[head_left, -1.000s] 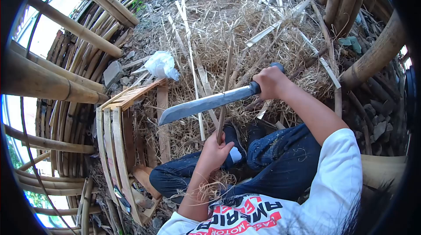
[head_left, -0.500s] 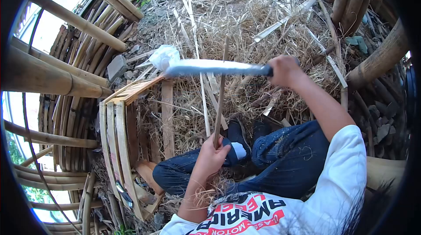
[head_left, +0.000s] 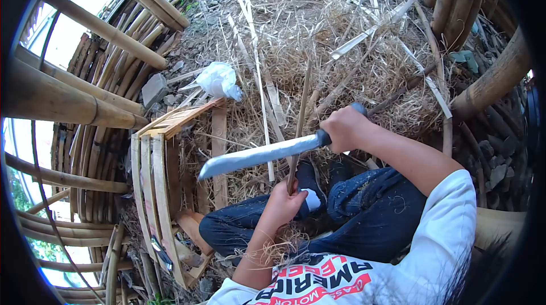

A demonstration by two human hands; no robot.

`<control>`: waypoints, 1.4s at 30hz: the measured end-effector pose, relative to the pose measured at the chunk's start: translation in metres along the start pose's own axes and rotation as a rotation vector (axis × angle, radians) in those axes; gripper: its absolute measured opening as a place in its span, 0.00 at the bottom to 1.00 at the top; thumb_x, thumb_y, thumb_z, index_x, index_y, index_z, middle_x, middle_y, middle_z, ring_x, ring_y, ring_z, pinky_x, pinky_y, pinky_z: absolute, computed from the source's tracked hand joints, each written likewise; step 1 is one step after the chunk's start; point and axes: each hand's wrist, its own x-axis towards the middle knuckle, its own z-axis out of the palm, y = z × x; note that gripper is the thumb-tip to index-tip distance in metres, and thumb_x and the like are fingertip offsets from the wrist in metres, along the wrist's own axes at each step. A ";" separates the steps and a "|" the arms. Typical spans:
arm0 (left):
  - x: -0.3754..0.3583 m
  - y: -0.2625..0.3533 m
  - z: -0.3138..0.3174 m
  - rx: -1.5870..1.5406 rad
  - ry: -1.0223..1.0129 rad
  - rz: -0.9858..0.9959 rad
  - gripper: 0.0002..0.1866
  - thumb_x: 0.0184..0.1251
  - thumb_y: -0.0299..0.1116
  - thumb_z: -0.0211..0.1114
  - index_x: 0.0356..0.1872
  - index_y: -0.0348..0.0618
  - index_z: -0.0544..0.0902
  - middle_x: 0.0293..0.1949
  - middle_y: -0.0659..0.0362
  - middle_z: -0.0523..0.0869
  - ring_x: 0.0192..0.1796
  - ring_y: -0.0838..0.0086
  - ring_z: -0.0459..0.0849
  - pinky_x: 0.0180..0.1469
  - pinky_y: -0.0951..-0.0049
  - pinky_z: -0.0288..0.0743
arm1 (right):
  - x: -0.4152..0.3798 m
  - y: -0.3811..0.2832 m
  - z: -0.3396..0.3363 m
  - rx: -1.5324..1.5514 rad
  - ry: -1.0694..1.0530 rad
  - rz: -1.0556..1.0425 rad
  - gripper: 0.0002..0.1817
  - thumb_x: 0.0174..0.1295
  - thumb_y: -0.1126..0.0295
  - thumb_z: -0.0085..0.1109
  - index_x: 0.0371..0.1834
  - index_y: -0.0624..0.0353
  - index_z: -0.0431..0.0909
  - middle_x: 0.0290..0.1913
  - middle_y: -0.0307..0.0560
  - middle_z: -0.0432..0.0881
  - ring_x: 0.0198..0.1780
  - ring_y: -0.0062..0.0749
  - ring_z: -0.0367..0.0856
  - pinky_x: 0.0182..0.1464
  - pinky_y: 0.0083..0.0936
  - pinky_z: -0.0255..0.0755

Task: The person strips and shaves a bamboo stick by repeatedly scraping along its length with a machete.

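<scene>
My right hand (head_left: 347, 128) is wrapped round the dark handle of a machete (head_left: 261, 155), its broad blade pointing left across my lap. In my left hand (head_left: 283, 205) is the lower end of a thin bamboo strip (head_left: 301, 117), which stands up and away from me. The machete's blade crosses the strip a short way above my left fingers. Curly fibre shavings (head_left: 284, 242) lie on my left forearm and shirt. My legs (head_left: 364, 208), in dark jeans, are bent below both hands.
On my left stands a slatted wooden crate (head_left: 153, 185), with a white plastic bag (head_left: 219, 80) just beyond it. Pale split strips (head_left: 259, 77) and dry shavings (head_left: 318, 37) cover the ground ahead. Thick bamboo poles (head_left: 68, 97) frame the left side, more poles (head_left: 492, 74) the right.
My right hand has brought the machete down and toward me, its blade now tilted lower at the left tip. The strip leans slightly more to the right; my left hand keeps its hold.
</scene>
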 end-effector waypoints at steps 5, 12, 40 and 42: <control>-0.014 0.007 0.001 -0.047 -0.007 -0.039 0.14 0.59 0.26 0.70 0.33 0.39 0.70 0.26 0.68 0.68 0.27 0.85 0.65 0.28 0.79 0.62 | 0.003 0.015 -0.010 -0.043 0.022 0.017 0.14 0.36 0.63 0.66 0.30 0.53 0.85 0.33 0.51 0.86 0.36 0.46 0.87 0.43 0.39 0.79; -0.031 0.016 -0.002 -0.006 -0.029 0.044 0.14 0.59 0.24 0.69 0.32 0.42 0.68 0.25 0.69 0.66 0.25 0.85 0.62 0.27 0.81 0.59 | -0.036 0.113 -0.011 0.225 0.212 0.685 0.14 0.51 0.65 0.61 0.37 0.62 0.84 0.37 0.58 0.86 0.42 0.50 0.86 0.50 0.41 0.78; 0.006 -0.005 -0.022 -0.431 -0.126 -0.078 0.18 0.78 0.42 0.53 0.26 0.45 0.70 0.16 0.66 0.70 0.15 0.82 0.69 0.16 0.80 0.61 | -0.026 0.037 -0.028 0.441 0.534 0.072 0.08 0.46 0.66 0.67 0.27 0.56 0.82 0.25 0.53 0.84 0.30 0.50 0.85 0.35 0.38 0.79; 0.006 0.005 -0.017 -0.427 -0.111 -0.086 0.19 0.78 0.42 0.54 0.25 0.45 0.70 0.16 0.66 0.69 0.14 0.82 0.68 0.15 0.79 0.59 | -0.025 0.019 -0.028 0.368 0.500 0.000 0.09 0.45 0.65 0.67 0.26 0.56 0.81 0.25 0.53 0.84 0.30 0.49 0.85 0.35 0.39 0.79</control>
